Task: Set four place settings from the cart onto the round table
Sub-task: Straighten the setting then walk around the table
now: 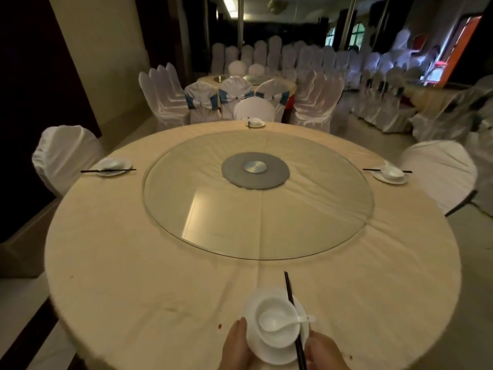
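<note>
Dim banquet-hall light falls on the round table (120,263), draped in cream cloth with a glass turntable (256,193) at its middle. At the near edge, the left hand (236,343) has its straight fingers (241,325) laid against the left rim of the near plate (269,353); the right hand (324,351) cups the right rim, and I cannot tell how far its fingers curl under.

Between the two sets of fingers sit a bowl (277,316) and a spoon (274,321), whose handle points toward the right fingers. One pair of black chopsticks (293,316) lies across the plate, just inside the right fingers.

Risks, as I judge them: the chopsticks rest loosely on the rim, so a tilt or bump from the right fingers could roll them off; the plate overhangs the table edge, so letting go early might tip it.

Count: four plates, four bowls, four chopstick pairs. Beyond the near one are the left setting (112,166), far setting (255,122) and right setting (390,173). Three spoons are plain; the far one is too small to tell.
</note>
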Available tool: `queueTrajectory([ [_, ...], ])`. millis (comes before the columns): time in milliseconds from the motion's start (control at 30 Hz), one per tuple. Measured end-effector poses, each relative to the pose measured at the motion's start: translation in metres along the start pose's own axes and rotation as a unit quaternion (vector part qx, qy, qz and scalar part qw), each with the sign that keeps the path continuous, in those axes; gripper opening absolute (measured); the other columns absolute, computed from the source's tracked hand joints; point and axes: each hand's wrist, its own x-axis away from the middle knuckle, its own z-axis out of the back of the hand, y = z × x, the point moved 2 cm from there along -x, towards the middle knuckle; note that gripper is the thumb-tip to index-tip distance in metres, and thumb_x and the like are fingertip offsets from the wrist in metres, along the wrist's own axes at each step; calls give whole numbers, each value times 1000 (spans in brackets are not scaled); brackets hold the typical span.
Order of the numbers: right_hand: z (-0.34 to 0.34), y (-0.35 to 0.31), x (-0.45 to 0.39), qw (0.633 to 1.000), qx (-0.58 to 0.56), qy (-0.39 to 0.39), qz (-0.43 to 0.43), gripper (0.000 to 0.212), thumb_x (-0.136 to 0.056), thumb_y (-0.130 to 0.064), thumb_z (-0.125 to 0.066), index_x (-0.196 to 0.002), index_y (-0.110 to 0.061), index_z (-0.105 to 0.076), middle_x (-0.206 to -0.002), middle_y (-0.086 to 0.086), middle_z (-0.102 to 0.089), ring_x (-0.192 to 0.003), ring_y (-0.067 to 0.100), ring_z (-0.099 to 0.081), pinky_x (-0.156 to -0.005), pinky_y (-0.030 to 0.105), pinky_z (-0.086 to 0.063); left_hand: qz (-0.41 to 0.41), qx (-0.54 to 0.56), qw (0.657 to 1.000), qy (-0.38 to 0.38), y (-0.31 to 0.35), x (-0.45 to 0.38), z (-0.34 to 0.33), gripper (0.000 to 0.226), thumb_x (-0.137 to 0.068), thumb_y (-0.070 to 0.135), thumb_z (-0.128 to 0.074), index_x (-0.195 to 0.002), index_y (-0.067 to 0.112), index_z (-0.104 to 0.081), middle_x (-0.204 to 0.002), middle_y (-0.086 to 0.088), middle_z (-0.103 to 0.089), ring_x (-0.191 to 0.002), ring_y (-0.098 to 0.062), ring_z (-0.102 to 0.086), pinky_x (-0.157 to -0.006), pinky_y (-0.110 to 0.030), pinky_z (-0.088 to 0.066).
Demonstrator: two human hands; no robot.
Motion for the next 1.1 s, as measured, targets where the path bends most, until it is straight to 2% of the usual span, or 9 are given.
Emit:
queueTrajectory([
  [133,-7,1,-10,998,-37,45,-22,26,-88,13,-49,-89,-2,-70,-76,18,-67,-73,34,-62,-67,36,-48,-29,14,999,-14,14,25,-4,40,-101,35,-45,-124,8,-65,-124,-18,-66,-117,-33,-60,-108,-52,-41],
  [333,-4,13,-4,997,-51,55,-13,32,-77,9,-44,-80,-12,-69,-77,15,-55,-72,29,-50,-65,37,-42,-44,-55,997,29,17,38,-3,45,-104,33,-39,-129,2,-60,-131,-23,-59,-126,-39,-51,-106,-49,-40],
  [600,6,24,-3,998,-31,52,21,30,-70,-1,-50,-82,-17,-72,-80,16,-65,-75,29,-57,-68,39,-45,-13,-34,999,15,14,39,-8,49,-105,33,-36,-133,-1,-55,-139,-23,-50,-132,-35,-45,-109,-51,-35],
  [700,1,20,2,999,19,28,42,32,-70,-3,-51,-86,-19,-73,-70,4,-64,-65,20,-56,-58,33,-44,-11,-11,1000,21,15,38,-4,49,-103,37,-40,-135,3,-55,-123,-20,-63,-88,-22,-63,-69,-38,-52],
  [767,0,18,5,997,46,25,49,32,-71,-4,-50,-89,-20,-72,-64,0,-57,-56,15,-46,-54,29,-37,-4,0,999,32,11,35,0,51,-101,41,-41,-135,6,-54,-108,-13,-68,-65,-12,-49,-53,-25,-37],
  [833,-1,19,6,996,61,22,58,29,-75,-8,-51,-94,-21,-70,-68,4,-59,-58,14,-47,-57,29,-38,3,-1,1000,24,10,33,0,53,-100,45,-42,-137,10,-54,-122,-17,-64,-72,-13,-55,-58,-24,-40],
  [933,-7,22,11,988,123,68,63,22,-81,-27,-60,-95,-11,-54,-84,8,-60,-70,14,-54,-60,29,-41,11,4,1000,17,6,28,0,51,-99,48,-42,-137,16,-54,-137,-13,-57,-122,-26,-56,-92,-37,-48],
  [1000,-12,26,17,968,214,114,61,38,-81,-39,-64,-97,-15,-40,-89,3,-56,-74,17,-55,-58,31,-40,12,-4,1000,18,6,28,0,51,-98,49,-42,-136,18,-54,-135,-10,-59,-126,-27,-53,-89,-36,-46],
  [1100,-21,30,22,936,317,127,86,44,-81,-44,-64,-105,-12,-44,-97,5,-62,-87,26,-63,-68,35,-49,3,-15,1000,18,6,28,1,51,-97,50,-43,-135,18,-55,-137,-12,-57,-111,-24,-58,-75,-30,-41],
])
